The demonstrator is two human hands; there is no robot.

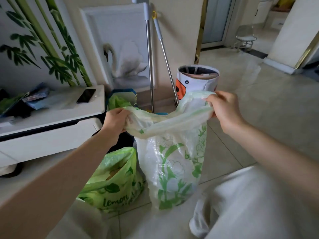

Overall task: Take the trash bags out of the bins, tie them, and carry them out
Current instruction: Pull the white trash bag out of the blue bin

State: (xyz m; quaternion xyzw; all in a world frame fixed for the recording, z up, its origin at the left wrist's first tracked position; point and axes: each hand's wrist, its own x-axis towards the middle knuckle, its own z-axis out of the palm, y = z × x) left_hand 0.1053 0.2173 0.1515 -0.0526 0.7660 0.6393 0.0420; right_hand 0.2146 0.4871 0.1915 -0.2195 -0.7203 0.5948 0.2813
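Observation:
A translucent white trash bag (170, 163) with green flower prints stands on the tiled floor in the middle. My left hand (116, 120) grips the left side of its top edge. My right hand (224, 107) grips the right side, and the rim is stretched between them. To its left lies a green bag (112, 183) printed "lemon", bulging with contents. Behind it a dark bin (124, 140) is mostly hidden by my left forearm. Further back a blue container holds another green bag (119, 101).
A white round bin (198, 80) with an orange animal face stands behind the bag. Two mop handles (150, 69) lean on the wall. A low white cabinet (51, 121) at left carries a phone (86, 95). My light trouser leg (250, 204) is at bottom right.

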